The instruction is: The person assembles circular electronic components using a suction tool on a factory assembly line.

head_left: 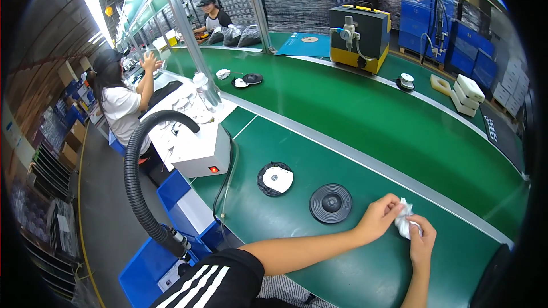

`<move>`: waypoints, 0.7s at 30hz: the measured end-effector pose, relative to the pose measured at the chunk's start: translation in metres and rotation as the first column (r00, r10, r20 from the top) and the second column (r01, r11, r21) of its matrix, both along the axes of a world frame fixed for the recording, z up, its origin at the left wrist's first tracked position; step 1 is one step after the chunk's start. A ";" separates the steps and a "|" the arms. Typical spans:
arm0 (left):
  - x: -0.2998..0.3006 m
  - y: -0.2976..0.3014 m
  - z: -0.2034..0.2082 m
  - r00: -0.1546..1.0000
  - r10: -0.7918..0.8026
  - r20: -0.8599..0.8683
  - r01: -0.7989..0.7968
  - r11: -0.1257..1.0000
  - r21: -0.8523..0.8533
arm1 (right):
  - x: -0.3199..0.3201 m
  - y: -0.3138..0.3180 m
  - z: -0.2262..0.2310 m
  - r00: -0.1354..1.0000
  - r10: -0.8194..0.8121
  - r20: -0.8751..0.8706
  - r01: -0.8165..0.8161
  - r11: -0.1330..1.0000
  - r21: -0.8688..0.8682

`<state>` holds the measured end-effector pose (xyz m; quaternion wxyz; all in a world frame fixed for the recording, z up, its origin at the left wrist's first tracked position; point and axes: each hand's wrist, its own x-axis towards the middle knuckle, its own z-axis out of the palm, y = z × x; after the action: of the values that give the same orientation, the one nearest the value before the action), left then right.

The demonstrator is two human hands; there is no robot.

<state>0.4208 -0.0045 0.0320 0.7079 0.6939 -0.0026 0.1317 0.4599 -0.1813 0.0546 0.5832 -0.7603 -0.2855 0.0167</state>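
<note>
Over the right part of the green bench (354, 274), a crumpled white wad (404, 220), like cloth or tissue, is held between both my hands. My left hand (379, 218) pinches its left side, while the fingers of my right hand (421, 232) close on its right side. Left of my hands a black round disc with concentric rings (331, 203) lies flat. Farther left sits a round black base with a white plate on it (275, 179). What may be inside the wad is hidden.
A white box with a red switch (202, 151) and a black flexible hose (134, 177) stand at the left, above blue bins (140, 268). Beyond a metal rail runs a green conveyor belt (319, 94). A black and yellow machine (359, 37) stands behind. Two people work at the far left.
</note>
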 end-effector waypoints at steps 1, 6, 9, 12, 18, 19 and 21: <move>0.003 0.000 -0.007 0.999 0.028 0.043 -0.022 0.990 -0.139 | -0.005 0.006 0.006 0.999 -0.049 -0.021 0.049 0.999 -0.011; 0.004 0.001 -0.017 0.995 -0.058 0.087 0.083 0.945 -0.318 | 0.009 -0.010 0.001 0.997 0.011 -0.074 -0.017 0.997 -0.077; 0.002 -0.002 -0.007 0.996 -0.071 0.053 0.081 0.967 -0.241 | 0.016 -0.026 -0.006 0.983 0.063 -0.172 -0.059 0.998 0.026; 0.010 -0.006 -0.014 0.990 0.057 0.127 -0.019 0.959 -0.284 | 0.015 -0.036 0.002 0.969 0.108 -0.222 -0.111 0.994 0.002; 0.013 -0.008 -0.019 0.984 0.061 0.165 -0.004 0.945 -0.328 | 0.058 -0.077 -0.042 0.981 0.061 -0.183 -0.049 0.996 0.069; 0.015 -0.009 -0.024 0.981 0.028 0.194 0.032 0.954 -0.299 | 0.062 -0.077 -0.043 0.965 0.076 -0.251 -0.041 0.989 0.142; 0.011 -0.009 -0.020 0.975 -0.004 0.221 0.066 0.960 -0.272 | 0.066 -0.072 -0.045 0.954 0.062 -0.293 -0.010 0.984 0.176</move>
<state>0.4323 -0.0131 0.0121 0.7960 0.5687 -0.0742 0.1934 0.5264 -0.2531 0.0096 0.6827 -0.6905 -0.2086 0.1168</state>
